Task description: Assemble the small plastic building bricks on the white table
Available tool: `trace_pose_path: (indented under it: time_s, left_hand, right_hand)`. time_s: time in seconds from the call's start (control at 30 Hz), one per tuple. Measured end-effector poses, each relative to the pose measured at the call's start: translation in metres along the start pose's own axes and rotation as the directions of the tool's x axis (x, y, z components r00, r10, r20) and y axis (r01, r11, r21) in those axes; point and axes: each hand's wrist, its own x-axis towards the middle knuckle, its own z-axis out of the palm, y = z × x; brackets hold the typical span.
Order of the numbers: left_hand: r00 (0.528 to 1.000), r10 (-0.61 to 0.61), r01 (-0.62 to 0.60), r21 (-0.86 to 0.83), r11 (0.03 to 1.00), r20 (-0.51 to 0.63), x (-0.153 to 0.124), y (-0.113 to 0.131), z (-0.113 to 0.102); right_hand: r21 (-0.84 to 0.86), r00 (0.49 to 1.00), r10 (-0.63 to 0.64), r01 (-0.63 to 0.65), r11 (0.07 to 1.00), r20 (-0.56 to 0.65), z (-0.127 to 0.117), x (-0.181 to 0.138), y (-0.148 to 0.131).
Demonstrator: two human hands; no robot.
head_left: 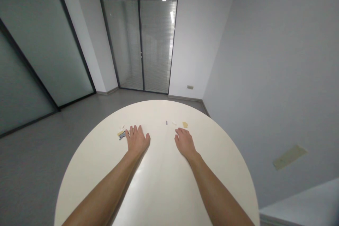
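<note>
- left hand (137,142) is lying palm down over the table (164,183), fingers spreading wide, thumb pointing out to the right; it is gripping nothing visible
- pile (121,135) of yellow and grey pieces is sitting at the outer side of the left hand, partly hiding behind the fingers; cannot tell if they are pressing on it
- white bits (122,127) are lying just beyond the pile
- right hand (185,143) is resting low, palm down, half open, fingers staying close together and bending lightly; no hold is showing, underside is hiding
- yellow piece (185,124) is lying flat just past the right fingertips
- white scraps (174,124) are lying left of the yellow piece, near the right hand
- dark strip (166,122) is lying left of those scraps, between the two hands, further out
- both forearms are reaching in from the near edge, well apart
- glass door (140,42) is standing beyond the table, grey floor (34,169) showing at left
</note>
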Motion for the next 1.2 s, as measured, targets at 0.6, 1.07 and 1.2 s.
trace_pose_path:
  time_s: [0.6, 1.07, 1.2]
  left_hand:
    - [0.901, 0.413, -0.342, -0.367, 0.865, 0.133, 0.003, 0.007, -0.005]
    - [0.736, 0.664, -0.400, -0.709, 0.581, 0.130, -0.008, 0.021, -0.012]
    - [0.756, 0.648, -0.416, -0.696, 0.585, 0.093, -0.008, 0.020, -0.009]
  right_hand:
    - [0.080, 0.997, -0.057, 0.061, 0.995, -0.057, -0.001, -0.002, 0.000]
    - [0.319, 0.940, -0.304, 0.338, 0.885, -0.154, 0.001, -0.003, -0.015]
    - [0.339, 0.943, -0.305, 0.331, 0.880, -0.129, -0.002, -0.002, -0.015]
